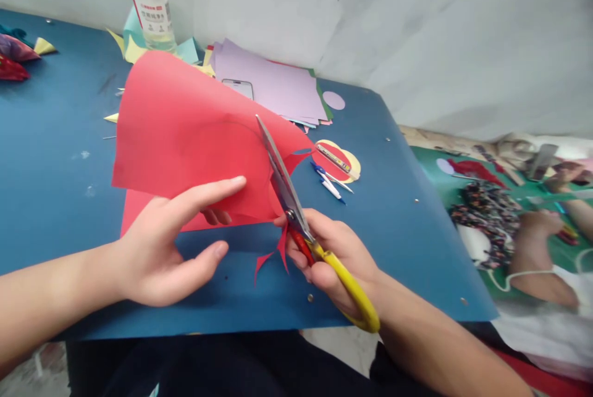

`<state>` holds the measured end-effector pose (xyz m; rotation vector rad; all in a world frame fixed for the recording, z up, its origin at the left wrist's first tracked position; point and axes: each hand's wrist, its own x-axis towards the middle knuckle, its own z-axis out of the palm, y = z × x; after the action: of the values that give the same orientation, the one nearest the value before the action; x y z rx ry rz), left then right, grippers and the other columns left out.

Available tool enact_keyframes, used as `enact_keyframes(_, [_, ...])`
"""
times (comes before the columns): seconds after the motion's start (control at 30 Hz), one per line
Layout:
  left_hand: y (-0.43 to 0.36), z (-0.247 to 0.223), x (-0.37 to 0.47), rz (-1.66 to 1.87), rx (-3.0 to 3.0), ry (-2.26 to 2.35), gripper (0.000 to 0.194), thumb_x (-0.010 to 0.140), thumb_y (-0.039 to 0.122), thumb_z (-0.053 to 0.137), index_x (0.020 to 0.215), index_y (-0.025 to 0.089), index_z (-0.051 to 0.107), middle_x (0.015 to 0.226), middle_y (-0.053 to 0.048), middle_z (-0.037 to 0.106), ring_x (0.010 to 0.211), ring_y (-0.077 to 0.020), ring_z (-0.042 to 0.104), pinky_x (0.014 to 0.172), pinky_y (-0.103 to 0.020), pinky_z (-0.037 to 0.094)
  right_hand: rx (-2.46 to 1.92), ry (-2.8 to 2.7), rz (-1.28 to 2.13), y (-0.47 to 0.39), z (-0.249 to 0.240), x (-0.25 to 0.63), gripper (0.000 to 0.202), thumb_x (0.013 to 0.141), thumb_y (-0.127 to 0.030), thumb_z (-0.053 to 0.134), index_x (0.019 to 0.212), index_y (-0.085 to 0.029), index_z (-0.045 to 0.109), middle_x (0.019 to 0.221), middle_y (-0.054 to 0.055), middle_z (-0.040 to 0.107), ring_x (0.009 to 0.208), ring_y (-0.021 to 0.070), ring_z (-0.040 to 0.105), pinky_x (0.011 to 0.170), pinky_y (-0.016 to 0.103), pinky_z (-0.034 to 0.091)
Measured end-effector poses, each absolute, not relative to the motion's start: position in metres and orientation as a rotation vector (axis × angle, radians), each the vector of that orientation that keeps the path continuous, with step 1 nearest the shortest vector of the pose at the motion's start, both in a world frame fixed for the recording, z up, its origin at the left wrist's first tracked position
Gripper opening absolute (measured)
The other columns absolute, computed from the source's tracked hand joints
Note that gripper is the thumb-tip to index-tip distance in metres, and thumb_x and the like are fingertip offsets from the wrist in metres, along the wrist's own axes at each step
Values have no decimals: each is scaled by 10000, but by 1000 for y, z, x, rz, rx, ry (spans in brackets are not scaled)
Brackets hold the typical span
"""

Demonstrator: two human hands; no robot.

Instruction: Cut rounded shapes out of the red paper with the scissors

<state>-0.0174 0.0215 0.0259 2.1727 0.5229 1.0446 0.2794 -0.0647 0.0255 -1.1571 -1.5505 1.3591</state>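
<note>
My right hand [340, 249] grips a pair of scissors [285, 184] with yellow and red handles, its blades pointing up and away. The blades lie against a large sheet of red paper [185, 131], whose right part is cut into a curve. A narrow red paper strip [273, 255] hangs down by the scissors' pivot. My left hand [180, 236] is at the sheet's near edge with thumb and index finger spread. Its index finger reaches across the red paper; the other fingers are partly hidden. More red paper shows beneath the sheet.
Behind stand a plastic bottle [152, 14], a stack of purple paper [273, 82] and a phone [238, 88]. To the right lie a compass [328, 184], a small ruler [333, 157] and a purple paper circle [334, 100]. Another person's arm [537, 255] rests at a green table.
</note>
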Motion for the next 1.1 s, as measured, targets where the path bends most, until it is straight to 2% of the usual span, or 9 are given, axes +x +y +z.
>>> enact_keyframes(0.13, [19, 32, -15, 994, 2208, 514, 872, 914, 53, 733, 1727, 304, 540, 1099, -56, 846, 875, -172, 824, 825, -224, 717, -1162, -1568, 1354, -62, 29, 277, 877, 899, -937, 770, 1304, -164, 686, 752, -33, 579, 574, 124, 465, 477, 248, 385])
enact_keyframes(0.23, [21, 31, -14, 1017, 2188, 496, 822, 929, 65, 729, 1703, 292, 577, 1049, -48, 830, 855, -163, 809, 808, -221, 704, -1162, -1571, 1343, -62, 27, 276, 883, 913, -950, 738, 1310, -163, 677, 749, -41, 567, 566, 120, 450, 483, 253, 394])
enact_keyframes(0.4, [21, 27, -17, 992, 2111, 471, 793, 934, 69, 724, 1689, 276, 595, 1065, -72, 837, 892, -181, 823, 836, -243, 709, -1150, -1622, 1315, -63, 28, 276, 869, 968, -946, 668, 1364, -172, 667, 773, -27, 578, 585, 131, 469, 492, 259, 389])
enact_keyframes(0.57, [17, 28, -19, 982, 2071, 482, 770, 937, 10, 714, 1661, 254, 622, 1098, -64, 828, 947, -160, 820, 916, -211, 692, -1123, -1730, 1250, -59, 33, 277, 807, 1011, -917, 638, 1323, -173, 666, 736, -38, 573, 560, 127, 467, 507, 264, 390])
enact_keyframes(0.67, [16, 29, -18, 1004, 2073, 493, 750, 942, -6, 710, 1638, 265, 642, 1126, -52, 833, 929, -152, 819, 892, -209, 696, -1095, -1760, 1227, -58, 30, 278, 773, 1037, -886, 639, 1333, -172, 660, 739, -49, 560, 565, 119, 456, 520, 258, 387])
enact_keyframes(0.77, [16, 30, -17, 1038, 2078, 509, 681, 955, 51, 737, 1592, 287, 682, 1142, -47, 844, 884, -157, 828, 816, -212, 702, -1087, -1752, 1217, -59, 27, 279, 791, 1032, -883, 653, 1367, -167, 661, 719, -65, 528, 569, 120, 436, 520, 254, 377])
enact_keyframes(0.97, [16, 33, -17, 1044, 2120, 536, 573, 959, 50, 741, 1499, 243, 730, 1051, -13, 851, 863, -101, 831, 858, -131, 661, -1084, -1762, 1224, -60, 27, 281, 826, 1019, -892, 662, 1387, -152, 650, 743, -52, 563, 564, 116, 455, 512, 253, 379])
enact_keyframes(1.1, [16, 35, -17, 1059, 2103, 543, 522, 958, 24, 731, 1445, 209, 749, 1025, -26, 849, 838, -110, 837, 825, -145, 669, -1100, -1684, 1272, -62, 21, 283, 865, 967, -926, 695, 1379, -166, 675, 743, -51, 527, 592, 125, 425, 498, 246, 364])
